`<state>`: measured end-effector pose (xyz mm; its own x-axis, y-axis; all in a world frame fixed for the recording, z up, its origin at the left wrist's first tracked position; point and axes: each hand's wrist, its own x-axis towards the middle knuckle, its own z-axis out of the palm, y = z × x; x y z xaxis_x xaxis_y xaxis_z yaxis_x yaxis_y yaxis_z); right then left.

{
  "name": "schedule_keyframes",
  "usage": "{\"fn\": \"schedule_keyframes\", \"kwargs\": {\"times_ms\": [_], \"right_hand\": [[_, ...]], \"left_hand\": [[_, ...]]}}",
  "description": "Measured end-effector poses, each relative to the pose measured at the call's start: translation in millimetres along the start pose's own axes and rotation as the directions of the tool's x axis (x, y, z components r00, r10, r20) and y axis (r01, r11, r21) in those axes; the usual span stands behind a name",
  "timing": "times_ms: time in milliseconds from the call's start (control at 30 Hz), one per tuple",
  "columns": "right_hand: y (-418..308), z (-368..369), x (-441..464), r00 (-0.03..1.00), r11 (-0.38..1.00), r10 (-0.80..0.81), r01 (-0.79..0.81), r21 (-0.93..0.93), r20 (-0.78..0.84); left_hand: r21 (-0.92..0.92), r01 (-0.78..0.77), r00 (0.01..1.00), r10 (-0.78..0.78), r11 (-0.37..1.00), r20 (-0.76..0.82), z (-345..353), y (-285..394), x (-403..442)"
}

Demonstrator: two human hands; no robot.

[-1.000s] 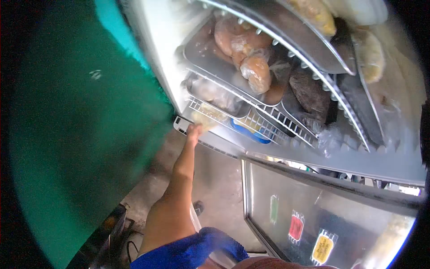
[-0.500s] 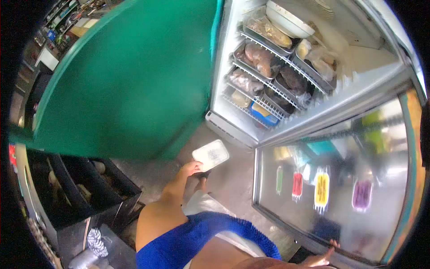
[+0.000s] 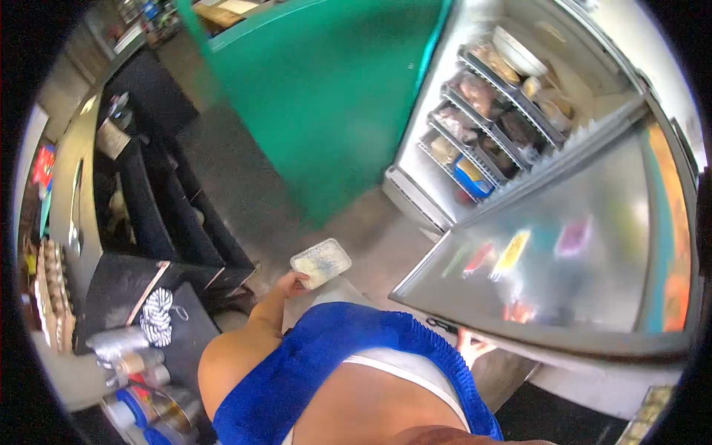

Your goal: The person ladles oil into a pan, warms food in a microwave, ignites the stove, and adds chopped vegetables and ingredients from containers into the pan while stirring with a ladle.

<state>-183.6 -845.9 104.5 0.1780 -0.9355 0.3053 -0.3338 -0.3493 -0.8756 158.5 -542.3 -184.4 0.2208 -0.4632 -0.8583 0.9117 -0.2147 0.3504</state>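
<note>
My left hand (image 3: 292, 284) grips the near left edge of a pale rectangular container (image 3: 321, 263) with whitish, frosty-looking contents, held over the floor. At the lower right, my right hand (image 3: 472, 347) has its fingers apart against the outer edge of the glass fridge door (image 3: 549, 252). The door stands partly open. Inside the lit fridge (image 3: 417, 199), trays of bagged food (image 3: 475, 93) sit on wire shelves, with a blue container (image 3: 472, 178) at the bottom and a white bowl (image 3: 519, 52) on top.
A green partition (image 3: 326, 96) stands left of the fridge. Black open compartments (image 3: 167, 200) fill the left side. Egg trays (image 3: 54, 297) lie at the far left. A striped cloth (image 3: 156, 317) and jars with blue lids (image 3: 130, 408) are at the lower left.
My left hand has moved away from the fridge's bottom shelf with the pale container. My right hand has come into view, and the door has swung partway toward the fridge. The view has turned left.
</note>
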Motion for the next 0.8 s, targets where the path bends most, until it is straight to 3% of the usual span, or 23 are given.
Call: {"fn": "schedule_keyframes", "kwargs": {"times_ms": [33, 67, 100, 133, 167, 200, 267, 333, 400, 467, 500, 667, 733, 800], "right_hand": [[-70.5, 19.1, -0.1, 0.946, 0.940, 0.291, -0.310, 0.140, 0.141], [-55.1, 34.9, 3.9, 0.944, 0.942, 0.275, -0.303, 0.145, 0.185], [-24.5, 57.4, 8.2, 0.992, 0.991, 0.014, -0.030, 0.132, 0.123], [-11.0, 77.3, 14.2, 0.965, 0.962, -0.255, 0.247, 0.120, 0.062], [-25.8, 98.5, 26.1, 0.922, 0.915, -0.388, 0.385, 0.120, -0.001], [-50.0, 119.1, 39.4, 0.858, 0.851, -0.509, 0.513, 0.114, -0.067], [-90.8, 144.3, 60.3, 0.633, 0.622, -0.773, 0.741, -0.253, -0.045], [-116.2, 184.3, 72.2, 0.677, 0.678, -0.722, 0.734, 0.046, -0.142], [-128.5, 214.7, 75.6, 0.668, 0.675, -0.728, 0.738, 0.008, -0.154], [-134.7, 233.9, 77.3, 0.650, 0.648, -0.758, 0.736, -0.194, -0.065], [-137.0, 252.3, 77.5, 0.707, 0.711, -0.699, 0.703, -0.003, -0.109], [-153.6, 308.6, 48.9, 0.709, 0.700, -0.696, 0.705, -0.111, 0.115], [-178.9, 340.6, 14.7, 0.661, 0.691, -0.722, 0.701, 0.176, 0.203], [-209.1, 379.5, -27.6, 0.556, 0.685, -0.728, 0.561, 0.465, 0.402]], "left_hand": [[-0.028, -0.046, 0.997, 0.044, 0.999, -0.068, -4.8, -0.6, -14.7], [-0.064, -0.067, 0.994, 0.061, 0.996, -0.091, -11.3, -3.5, -25.2], [-0.093, -0.111, 0.991, 0.103, 0.989, -0.085, -19.9, -8.6, -35.4], [-0.123, -0.160, 0.985, 0.150, 0.979, -0.084, -29.1, -11.8, -45.1], [-0.110, -0.152, 0.975, 0.131, 0.982, -0.178, -41.3, -14.7, -45.6], [-0.157, -0.173, 0.969, 0.139, 0.972, -0.206, -46.9, -19.4, -54.2], [-0.257, -0.320, 0.945, 0.288, 0.912, -0.155, -50.0, -18.0, -70.0], [-0.347, -0.414, 0.910, 0.387, 0.842, -0.148, -50.6, -12.2, -84.6], [-0.424, -0.498, 0.863, 0.483, 0.757, -0.151, -57.2, -0.5, -95.4], [-0.443, -0.491, 0.858, 0.505, 0.750, -0.095, -73.1, 19.2, -103.6], [-0.460, -0.540, 0.817, 0.570, 0.705, -0.085, -67.7, 37.0, -122.5], [-0.504, -0.652, 0.685, 0.725, 0.566, -0.071, -101.0, 117.2, -153.2], [-0.461, -0.722, 0.622, 0.776, 0.516, -0.104, -119.9, 150.8, -174.7], [-0.447, -0.753, 0.590, 0.796, 0.483, -0.134, -143.2, 176.3, -190.2]]}}
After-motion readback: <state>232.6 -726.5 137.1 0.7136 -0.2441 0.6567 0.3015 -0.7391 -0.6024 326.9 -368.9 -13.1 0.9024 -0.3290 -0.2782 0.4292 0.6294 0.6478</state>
